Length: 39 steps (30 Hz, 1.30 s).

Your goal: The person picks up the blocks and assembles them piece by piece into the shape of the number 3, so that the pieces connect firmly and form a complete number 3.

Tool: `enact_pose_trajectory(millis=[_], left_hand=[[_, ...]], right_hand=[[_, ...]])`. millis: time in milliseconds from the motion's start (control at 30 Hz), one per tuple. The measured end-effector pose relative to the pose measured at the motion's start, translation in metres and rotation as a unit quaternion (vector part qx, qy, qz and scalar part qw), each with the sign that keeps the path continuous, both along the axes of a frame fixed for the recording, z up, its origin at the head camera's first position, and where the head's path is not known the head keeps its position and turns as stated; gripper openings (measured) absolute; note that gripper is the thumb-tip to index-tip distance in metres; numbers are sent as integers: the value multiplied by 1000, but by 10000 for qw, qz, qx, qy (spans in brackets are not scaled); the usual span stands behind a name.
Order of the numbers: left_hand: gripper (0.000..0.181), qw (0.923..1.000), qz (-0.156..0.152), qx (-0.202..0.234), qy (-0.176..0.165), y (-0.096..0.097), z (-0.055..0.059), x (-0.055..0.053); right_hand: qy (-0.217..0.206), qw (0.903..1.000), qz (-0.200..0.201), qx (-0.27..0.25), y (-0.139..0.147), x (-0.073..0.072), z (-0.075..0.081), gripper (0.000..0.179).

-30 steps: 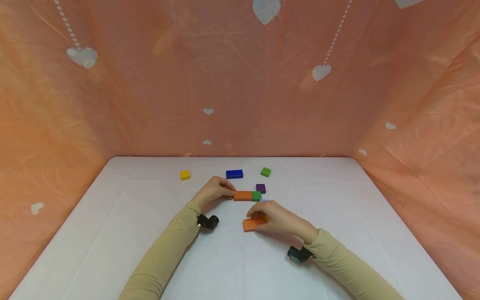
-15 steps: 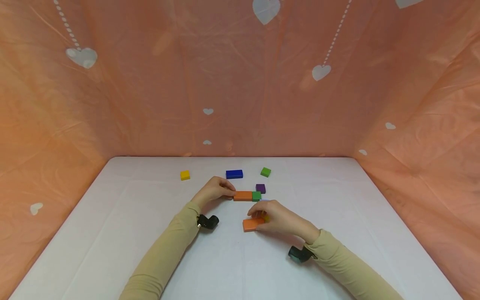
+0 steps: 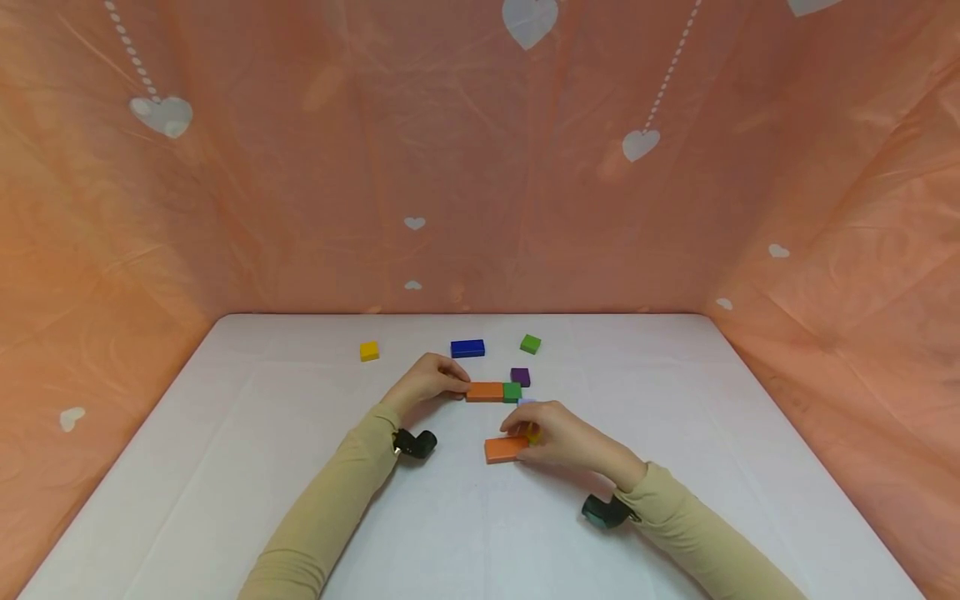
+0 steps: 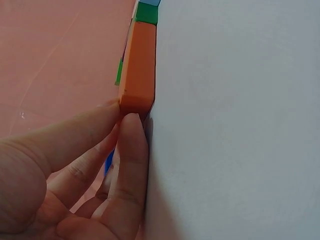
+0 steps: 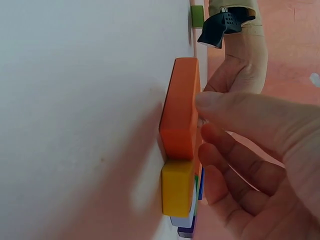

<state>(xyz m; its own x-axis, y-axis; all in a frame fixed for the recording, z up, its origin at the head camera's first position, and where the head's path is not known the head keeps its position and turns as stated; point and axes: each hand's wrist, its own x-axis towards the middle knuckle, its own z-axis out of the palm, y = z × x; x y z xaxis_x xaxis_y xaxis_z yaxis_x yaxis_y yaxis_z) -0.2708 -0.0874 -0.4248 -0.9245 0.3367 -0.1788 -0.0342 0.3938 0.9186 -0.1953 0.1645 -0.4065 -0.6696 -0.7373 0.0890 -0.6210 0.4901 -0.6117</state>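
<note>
In the head view, my left hand [image 3: 429,383] has its fingertips at the left end of an orange block [image 3: 484,392]. The left wrist view shows thumb and finger [image 4: 131,145] right at the end of this orange block [image 4: 140,65], not wrapped round it. A green block [image 3: 512,392] adjoins its other end. Closer to me, my right hand [image 3: 566,437] is above a second orange block [image 3: 502,450]. Its thumb [image 5: 215,100] is at the block's upper edge, with the other fingers loosely bent. A yellow block [image 5: 177,187] stands against the second orange block's end, partly hidden in the head view.
A purple block [image 3: 521,377] lies behind the green one, and a pale blue block [image 3: 527,402] shows in front. Farther back are a yellow block [image 3: 369,351], a dark blue block [image 3: 468,348] and a light green block [image 3: 531,343]. An orange curtain [image 3: 465,167] rises behind the white table [image 3: 300,367].
My right hand has shifted slightly to the right along the nearer orange block, showing more of that block and the yellow one. The left hand has stayed in place.
</note>
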Motion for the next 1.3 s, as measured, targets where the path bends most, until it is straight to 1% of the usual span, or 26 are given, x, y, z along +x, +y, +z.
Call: enact_pose_trajectory(millis=[167,433,767,933,1033,1167,1300], left_hand=[[15,10000,7,-51,46,0,1,1],[14,10000,-36,61,62,0,0,2],[14,10000,22,7,62,0,-1,0],[14,10000,71,53,-4,1,0,0],[15,9999,88,57,13,1,0,0],[16,9998,164,82,-88,1,-1,0],[18,9993,217,189,-251,0,2,1]], right_hand=[[10,10000,10,-49,1,1,-1,31],[-5,9999,22,-125,2,1,-4,30],[-105,9998,-4,-164,2,2,-3,29],[-49,9998,6,-207,3,2,-4,28],[-34,9997,13,-258,3,2,-5,27],[-81,9994,4,-324,3,1,-6,26],[-151,9994,-29,-322,4,2,-6,26]])
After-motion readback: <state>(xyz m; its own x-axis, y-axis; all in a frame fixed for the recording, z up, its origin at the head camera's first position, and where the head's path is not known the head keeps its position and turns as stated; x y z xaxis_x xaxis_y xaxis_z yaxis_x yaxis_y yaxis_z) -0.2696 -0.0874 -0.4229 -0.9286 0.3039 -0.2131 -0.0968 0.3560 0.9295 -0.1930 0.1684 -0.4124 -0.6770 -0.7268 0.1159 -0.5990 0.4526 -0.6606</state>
